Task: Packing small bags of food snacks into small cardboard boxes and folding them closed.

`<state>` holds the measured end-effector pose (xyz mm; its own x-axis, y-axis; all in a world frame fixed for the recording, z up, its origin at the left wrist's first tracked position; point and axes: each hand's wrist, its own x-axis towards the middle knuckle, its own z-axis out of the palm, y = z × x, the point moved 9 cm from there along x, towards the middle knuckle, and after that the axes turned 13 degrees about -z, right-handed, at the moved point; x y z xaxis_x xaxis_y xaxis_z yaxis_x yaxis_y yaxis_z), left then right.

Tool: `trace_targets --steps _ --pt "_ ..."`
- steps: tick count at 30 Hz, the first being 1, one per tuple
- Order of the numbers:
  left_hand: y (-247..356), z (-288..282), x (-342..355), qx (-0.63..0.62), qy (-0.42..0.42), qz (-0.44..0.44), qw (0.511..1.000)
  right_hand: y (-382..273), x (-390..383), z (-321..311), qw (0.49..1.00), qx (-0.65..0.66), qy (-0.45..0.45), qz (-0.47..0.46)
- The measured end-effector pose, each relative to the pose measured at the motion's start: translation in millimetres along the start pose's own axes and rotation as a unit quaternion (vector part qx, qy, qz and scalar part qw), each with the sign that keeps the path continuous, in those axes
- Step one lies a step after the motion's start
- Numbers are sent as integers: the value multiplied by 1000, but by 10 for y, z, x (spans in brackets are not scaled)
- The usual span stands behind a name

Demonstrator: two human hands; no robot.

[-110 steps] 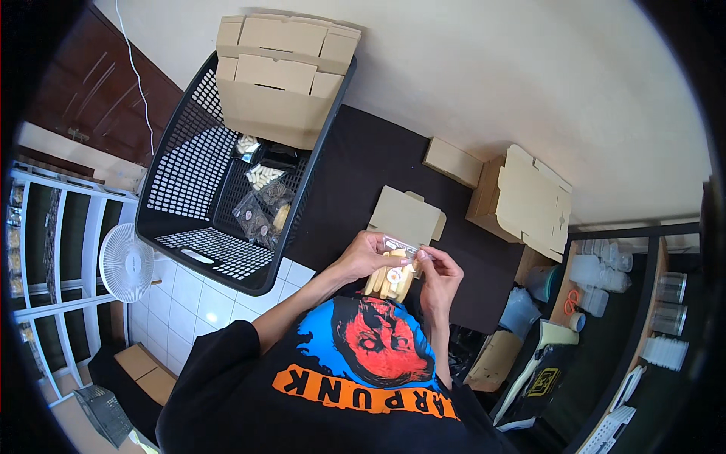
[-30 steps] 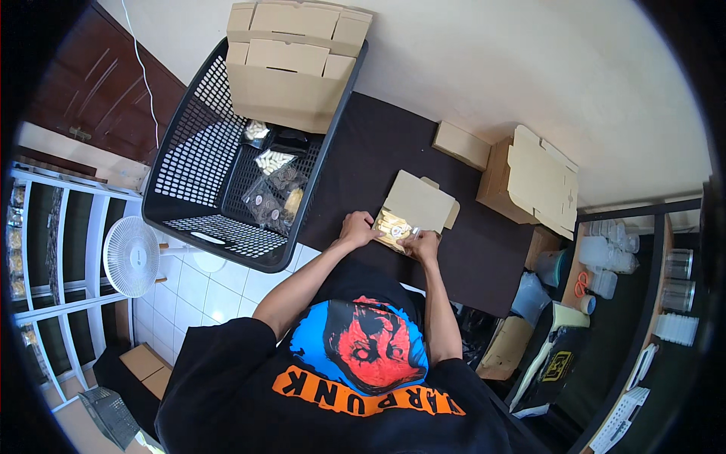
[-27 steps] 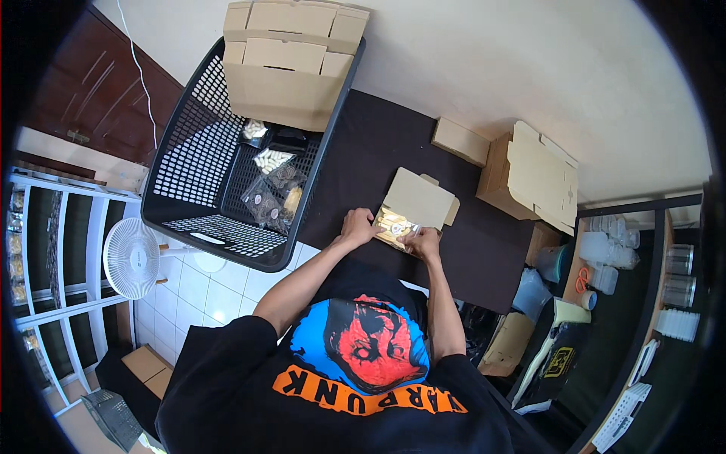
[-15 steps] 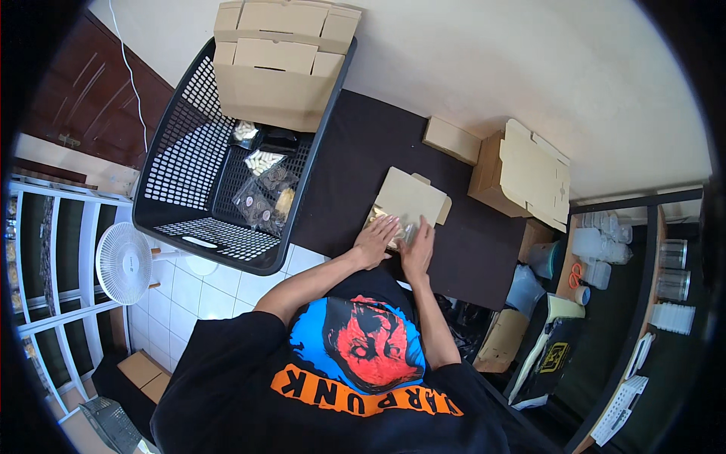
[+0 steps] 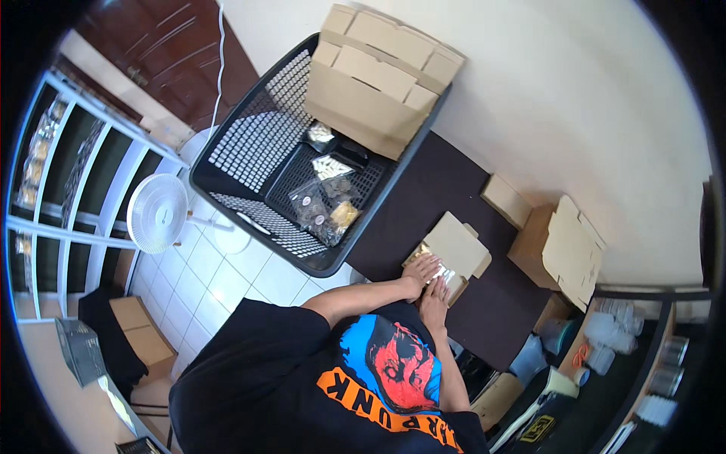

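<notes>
On the dark tabletop lies a small brown cardboard box (image 5: 451, 237) with its lid folded back. Inside it are shiny clear packets (image 5: 448, 275), whose contents I cannot make out fully; a golden colour shows at one end. My left hand (image 5: 420, 272) rests flat on the packets, fingers stretched out. Just nearer, my right hand (image 5: 434, 302) also lies on them at the box's near side, its fingers extended and close to the left hand. Neither hand is wrapped round anything. Palms hide part of the box.
A black basket (image 5: 392, 187) at the left holds folded cardboard boxes (image 5: 370, 106) and several clear packets (image 5: 333, 168). At the right stand a closed box (image 5: 506, 200) and a larger open carton (image 5: 533, 244). A white fan (image 5: 157, 213) stands on the tiled floor.
My view has turned toward the left, so the scene sits further right and tilted. My right hand has come in closer to the left, both still on the packets.
</notes>
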<state>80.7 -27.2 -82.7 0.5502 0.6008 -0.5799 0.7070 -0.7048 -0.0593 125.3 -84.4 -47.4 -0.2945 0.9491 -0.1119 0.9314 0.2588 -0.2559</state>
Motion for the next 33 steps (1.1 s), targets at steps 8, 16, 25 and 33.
trace_targets --steps 8,16,25,33 --pt "1 -356 65 -103 -186 77 974 238 -92 36 990 127 -46 -29" --pt "-142 -418 174 -174 -104 106 974 617 235 -199 941 308 -138 -26" --pt "-852 -3520 -2394 -484 216 146 835 548 374 -310 971 234 -47 -5" --pt "-4149 -2461 -1515 -433 312 -253 807 475 392 -727 944 288 146 71"
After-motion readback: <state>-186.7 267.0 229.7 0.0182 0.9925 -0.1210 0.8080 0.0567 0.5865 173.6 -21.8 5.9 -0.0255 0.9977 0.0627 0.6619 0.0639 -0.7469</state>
